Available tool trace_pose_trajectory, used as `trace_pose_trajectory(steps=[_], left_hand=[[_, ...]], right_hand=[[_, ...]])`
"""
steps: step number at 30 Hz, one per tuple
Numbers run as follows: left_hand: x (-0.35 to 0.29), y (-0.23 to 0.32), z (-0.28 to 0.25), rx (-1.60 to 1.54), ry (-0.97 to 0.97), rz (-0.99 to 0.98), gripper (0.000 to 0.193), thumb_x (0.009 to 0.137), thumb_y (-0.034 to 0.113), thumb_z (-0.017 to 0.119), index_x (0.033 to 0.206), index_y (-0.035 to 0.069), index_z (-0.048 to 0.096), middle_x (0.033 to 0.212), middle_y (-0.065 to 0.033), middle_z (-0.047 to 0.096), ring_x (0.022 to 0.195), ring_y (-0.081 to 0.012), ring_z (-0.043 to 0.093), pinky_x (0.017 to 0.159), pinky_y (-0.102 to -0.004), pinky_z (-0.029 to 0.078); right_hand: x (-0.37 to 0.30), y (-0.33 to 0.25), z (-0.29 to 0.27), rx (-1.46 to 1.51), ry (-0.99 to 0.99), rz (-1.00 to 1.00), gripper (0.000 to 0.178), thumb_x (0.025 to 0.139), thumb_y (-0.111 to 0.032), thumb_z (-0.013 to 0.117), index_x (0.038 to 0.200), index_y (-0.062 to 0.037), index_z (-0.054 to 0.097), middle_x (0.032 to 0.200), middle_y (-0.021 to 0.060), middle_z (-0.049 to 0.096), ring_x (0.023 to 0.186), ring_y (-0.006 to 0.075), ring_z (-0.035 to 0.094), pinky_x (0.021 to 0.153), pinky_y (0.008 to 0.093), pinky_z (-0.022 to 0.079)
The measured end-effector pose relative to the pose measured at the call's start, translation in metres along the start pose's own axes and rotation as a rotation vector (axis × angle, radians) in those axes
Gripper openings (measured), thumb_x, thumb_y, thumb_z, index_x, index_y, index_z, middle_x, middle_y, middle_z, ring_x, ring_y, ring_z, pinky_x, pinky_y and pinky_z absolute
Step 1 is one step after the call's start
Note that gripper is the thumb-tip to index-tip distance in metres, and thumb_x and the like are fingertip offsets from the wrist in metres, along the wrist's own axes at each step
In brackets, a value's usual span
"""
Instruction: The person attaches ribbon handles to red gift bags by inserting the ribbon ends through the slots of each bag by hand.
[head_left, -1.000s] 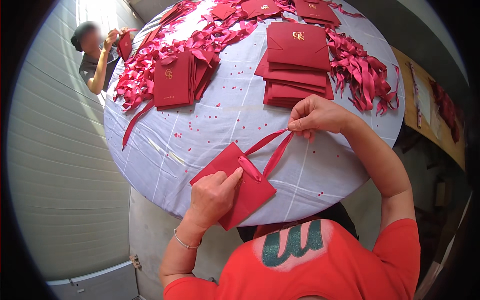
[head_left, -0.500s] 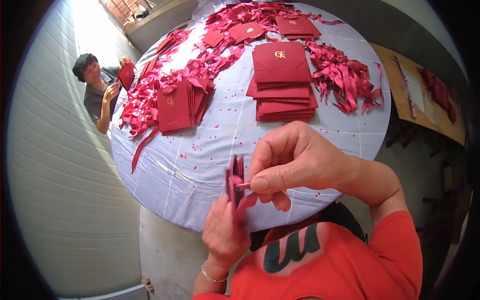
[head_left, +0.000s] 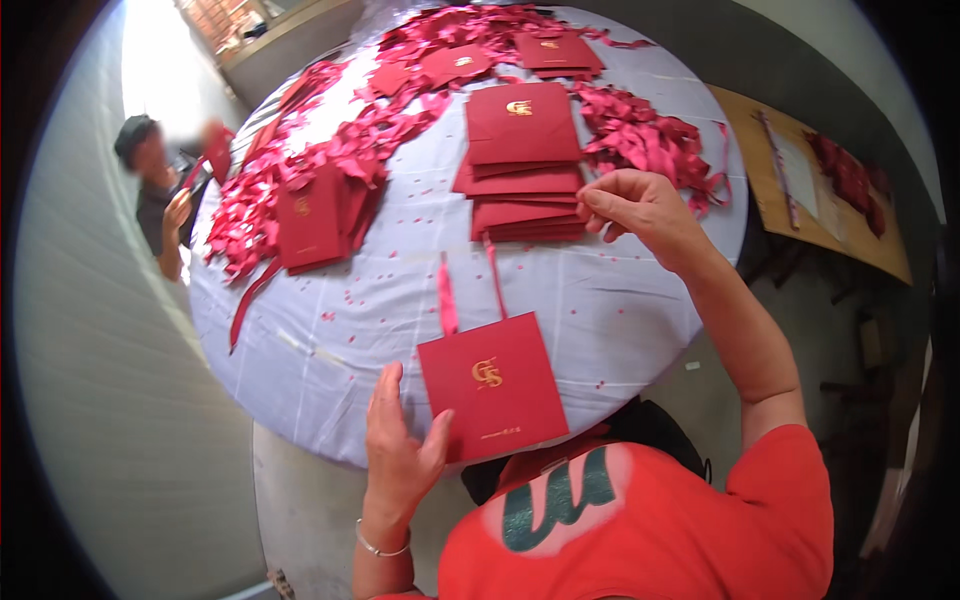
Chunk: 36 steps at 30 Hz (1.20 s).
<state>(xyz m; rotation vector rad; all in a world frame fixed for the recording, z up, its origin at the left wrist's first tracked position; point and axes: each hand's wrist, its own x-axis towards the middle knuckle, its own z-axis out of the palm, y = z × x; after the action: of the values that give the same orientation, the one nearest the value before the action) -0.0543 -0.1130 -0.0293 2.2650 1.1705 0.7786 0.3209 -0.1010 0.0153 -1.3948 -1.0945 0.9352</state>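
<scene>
A square red paper gift bag lies flat by the table's near edge, with a gold emblem on its front. Two pink ribbon handles, one on the left and one on the right, stretch away from its top. My left hand is at the bag's left side, fingers stretched out and thumb touching its lower left edge. Farther off, my right hand has its fingers curled and drawn together beside the right edge of a stack of red bags. Anything between those fingertips is too small to make out.
Loose pink ribbons are heaped right of the stack, with more along the far and left sides. Another bag pile leans at the left. A person handles a red bag there. A wooden table stands at right.
The bag has turned from edge-on to face-up. My right hand has let go of its ribbon and moved away to the stack. My left hand's fingers have spread from the bag.
</scene>
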Motion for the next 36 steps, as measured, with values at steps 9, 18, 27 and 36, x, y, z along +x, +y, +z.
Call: trace_pose_trajectory(steps=[9,18,27,36], left_hand=[[0.075,0.016,0.024,0.265,-0.109,0.499,0.033,0.082,0.006,0.068,0.113,-0.003,0.06,0.109,-0.0185,0.066,0.108,-0.0357,0.062,0.099,-0.0458,0.046],[0.092,0.019,0.022,0.169,-0.211,0.452,0.027,0.072,0.005,0.077,0.096,0.003,0.065,0.091,-0.0141,0.067,0.086,-0.0319,0.065,0.083,-0.0407,0.049],[0.118,0.004,0.012,0.113,-0.254,0.295,0.021,0.071,0.014,0.08,0.086,0.003,0.071,0.074,-0.0116,0.068,0.072,-0.0285,0.064,0.07,-0.0384,0.051],[0.141,0.013,0.016,0.121,-0.527,0.157,0.022,0.074,0.017,0.078,0.091,0.004,0.073,0.076,-0.0129,0.069,0.075,-0.0293,0.066,0.071,-0.0392,0.052]], right_hand=[[-0.014,0.072,-0.061,-0.541,0.316,-0.179,0.012,0.083,-0.009,0.071,0.093,-0.0036,0.074,0.085,0.0057,0.07,0.072,0.0158,0.066,0.066,0.0295,0.052],[0.036,0.08,-0.056,-1.281,0.194,-0.664,0.014,0.078,-0.007,0.066,0.091,-0.0097,0.072,0.097,0.0088,0.062,0.091,0.0258,0.065,0.073,0.0377,0.054],[0.032,0.056,-0.036,-1.174,0.027,-0.843,0.007,0.076,-0.005,0.065,0.081,-0.0038,0.06,0.102,0.0139,0.061,0.096,0.0314,0.06,0.086,0.0422,0.049],[-0.06,0.016,0.063,-0.362,-0.375,-0.31,0.009,0.085,-0.002,0.068,0.092,-0.0011,0.062,0.083,0.0091,0.06,0.071,0.019,0.062,0.062,0.0303,0.051]])
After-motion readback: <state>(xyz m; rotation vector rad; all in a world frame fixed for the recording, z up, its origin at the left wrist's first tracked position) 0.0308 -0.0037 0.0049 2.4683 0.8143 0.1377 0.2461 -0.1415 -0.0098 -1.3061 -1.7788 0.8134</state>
